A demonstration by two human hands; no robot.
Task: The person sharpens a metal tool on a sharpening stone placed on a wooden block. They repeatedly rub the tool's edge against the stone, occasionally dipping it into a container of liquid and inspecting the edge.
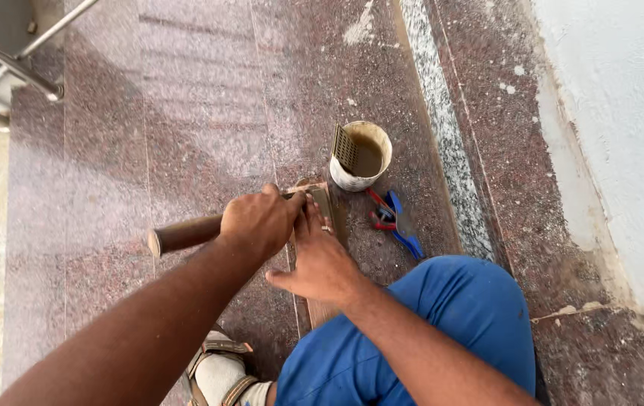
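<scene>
Head view: left hand point(260, 220) fisted round a wooden tool handle point(184, 234), right hand point(322, 259) flat, fingers spread, on a wooden strip point(327, 214) beside a small bucket point(360, 156) on the granite floor point(186, 113).

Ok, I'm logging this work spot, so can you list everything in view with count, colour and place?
Tub: one, white, on the floor ahead, brownish liquid and a ridged scraper inside.
Pliers: one pair, red and blue handles, right of the plank.
Plank: one, brown, flat under the right hand.
Tool handle: one, brown wood, sticking out left of the left hand.
Floor: reddish speckled stone, dusty.
Wall: white, right.
Metal frame: grey, top left.
Sandal: one, brown, bottom.
Knee: blue trousers.
Left hand: grip shut on the handle.
Right hand: flat on the plank.
</scene>
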